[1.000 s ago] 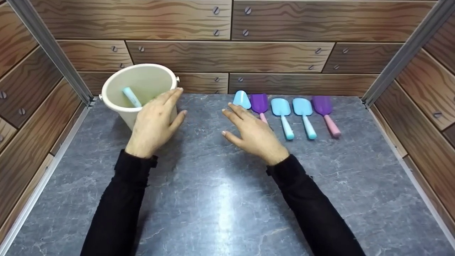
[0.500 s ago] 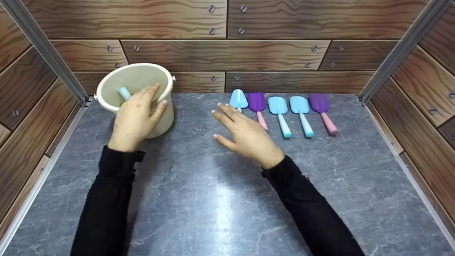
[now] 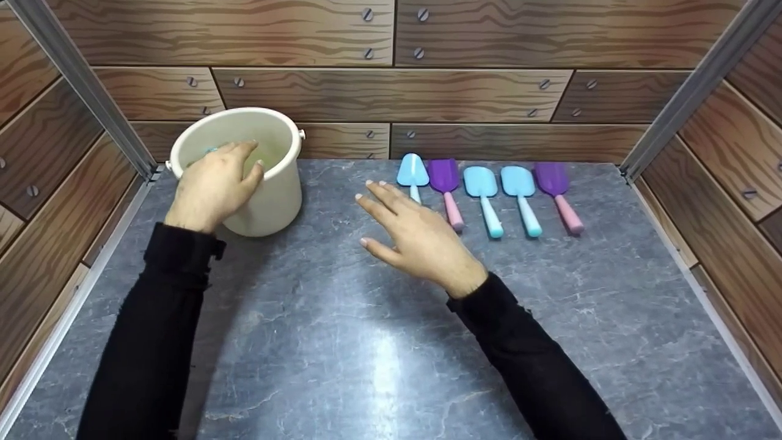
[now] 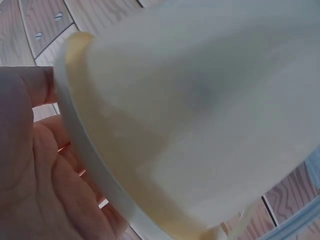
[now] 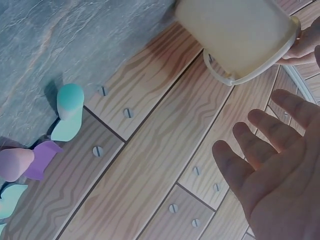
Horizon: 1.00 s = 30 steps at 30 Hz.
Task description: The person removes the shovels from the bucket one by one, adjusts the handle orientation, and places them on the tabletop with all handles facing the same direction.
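A cream bucket [image 3: 269,201] stands at the back left of the table. My left hand [image 3: 211,189] is over its near rim, fingers reaching above the opening. In the left wrist view the palm [image 4: 30,175] shows nothing held, though the bucket's rim covers the fingertips. Only a sliver of a light blue handle [image 3: 211,150] shows behind that hand, inside the bucket. My right hand [image 3: 421,241] hovers over the table with fingers spread, holding nothing. Just beyond it lies a light blue scoop [image 3: 413,171], its handle partly covered, beside a purple scoop [image 3: 444,176] with a pink handle.
Farther right in the row lie two light blue scoops, one nearer the middle [image 3: 481,182] and one beside it [image 3: 518,182], then another purple scoop [image 3: 553,178] with a pink handle. Wood-patterned walls [image 3: 391,91] enclose the grey table [image 3: 342,342] at back and sides.
My left hand has moved left from the bucket's right side across its near rim, covering most of the blue handle. My right hand has drifted slightly left and nearer. The scoops stay put.
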### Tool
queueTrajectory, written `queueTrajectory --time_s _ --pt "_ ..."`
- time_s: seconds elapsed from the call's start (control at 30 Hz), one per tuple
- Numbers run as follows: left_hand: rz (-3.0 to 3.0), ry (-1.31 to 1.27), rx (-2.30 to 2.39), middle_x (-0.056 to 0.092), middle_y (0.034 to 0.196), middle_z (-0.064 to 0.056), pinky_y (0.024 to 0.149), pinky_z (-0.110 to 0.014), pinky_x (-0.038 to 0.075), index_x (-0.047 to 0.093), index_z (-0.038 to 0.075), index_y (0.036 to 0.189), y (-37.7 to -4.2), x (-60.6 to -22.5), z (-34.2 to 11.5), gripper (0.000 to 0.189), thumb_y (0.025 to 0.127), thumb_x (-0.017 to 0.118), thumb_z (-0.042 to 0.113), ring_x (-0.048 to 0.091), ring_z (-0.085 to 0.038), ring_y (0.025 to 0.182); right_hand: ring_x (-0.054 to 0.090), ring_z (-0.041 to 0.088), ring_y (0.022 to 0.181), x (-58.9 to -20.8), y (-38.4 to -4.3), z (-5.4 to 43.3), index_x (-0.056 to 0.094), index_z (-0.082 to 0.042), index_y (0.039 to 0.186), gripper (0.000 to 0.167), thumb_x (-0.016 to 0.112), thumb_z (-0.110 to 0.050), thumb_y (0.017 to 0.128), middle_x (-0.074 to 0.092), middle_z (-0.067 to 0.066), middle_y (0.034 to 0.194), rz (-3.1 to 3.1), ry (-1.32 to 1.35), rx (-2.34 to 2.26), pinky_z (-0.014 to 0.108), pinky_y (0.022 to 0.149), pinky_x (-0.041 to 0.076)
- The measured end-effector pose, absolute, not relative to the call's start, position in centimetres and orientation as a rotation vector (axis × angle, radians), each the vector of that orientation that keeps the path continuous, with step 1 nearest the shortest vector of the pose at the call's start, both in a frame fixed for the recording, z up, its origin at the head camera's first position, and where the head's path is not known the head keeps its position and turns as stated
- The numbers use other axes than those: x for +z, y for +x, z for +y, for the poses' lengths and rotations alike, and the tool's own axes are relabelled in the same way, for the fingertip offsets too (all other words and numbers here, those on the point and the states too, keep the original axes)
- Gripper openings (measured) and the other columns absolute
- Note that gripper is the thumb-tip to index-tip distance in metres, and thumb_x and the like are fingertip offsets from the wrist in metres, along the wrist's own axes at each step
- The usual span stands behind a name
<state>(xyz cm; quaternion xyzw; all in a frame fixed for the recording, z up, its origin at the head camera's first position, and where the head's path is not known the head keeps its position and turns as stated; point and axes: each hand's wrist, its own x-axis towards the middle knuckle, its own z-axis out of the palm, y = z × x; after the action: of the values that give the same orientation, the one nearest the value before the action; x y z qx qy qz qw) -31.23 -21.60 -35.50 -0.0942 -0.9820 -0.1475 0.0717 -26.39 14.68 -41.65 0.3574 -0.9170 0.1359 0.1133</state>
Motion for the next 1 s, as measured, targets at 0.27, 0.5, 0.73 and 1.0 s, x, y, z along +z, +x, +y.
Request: queueTrajectory --time_s 0.27,0.5,0.73,1.0 --pt "-3.126 -0.297 -0.412 0.055 0.175 -0.033 0.132 -0.08 0.046 0.054 -0.001 0.171 -32.8 -34.5 -22.9 0.067 0.118 0.046 0.04 0.052 -0.059 0.164 0.044 0.04 0.177 -41.4 -25.8 14.3 0.049 -0.016 0.18 0.073 0.066 -0.052 0.119 0.041 0.015 0.191 -2.664 1.091 0.387 0.06 0.143 0.045" --pt "-3.257 -0.334 -0.423 0.067 0.162 -0.034 0.123 -0.078 0.054 0.063 -0.002 0.163 -34.0 -33.6 -24.1 0.064 0.115 0.045 0.038 0.067 -0.054 0.145 0.046 0.038 0.176 -41.2 -25.3 14.1 0.049 -0.016 0.18 0.073 0.065 -0.054 0.119 0.043 0.014 0.19 -2.641 1.119 0.38 0.059 0.141 0.048" --pt "-3.443 -0.414 -0.264 0.073 0.148 -0.033 0.116 -0.073 0.057 0.072 -0.002 0.152 -34.7 -32.5 -24.1 0.066 0.113 0.041 0.042 0.069 -0.05 0.131 0.046 0.039 0.175 -41.1 -25.1 13.8 0.047 -0.016 0.181 0.074 0.064 -0.054 0.12 0.041 0.014 0.191 -2.641 1.152 0.361 0.059 0.141 0.047" --pt "-3.591 -0.322 -0.366 0.064 0.126 -0.027 0.112 -0.056 0.052 0.071 -0.002 0.117 -35.1 -31.9 -24.2 0.055 0.111 0.038 0.041 0.058 -0.045 0.123 0.045 0.038 0.176 -41.2 -25.1 13.8 0.046 -0.016 0.182 0.074 0.062 -0.055 0.12 0.039 0.014 0.192 -2.656 1.166 0.363 0.059 0.142 0.047"
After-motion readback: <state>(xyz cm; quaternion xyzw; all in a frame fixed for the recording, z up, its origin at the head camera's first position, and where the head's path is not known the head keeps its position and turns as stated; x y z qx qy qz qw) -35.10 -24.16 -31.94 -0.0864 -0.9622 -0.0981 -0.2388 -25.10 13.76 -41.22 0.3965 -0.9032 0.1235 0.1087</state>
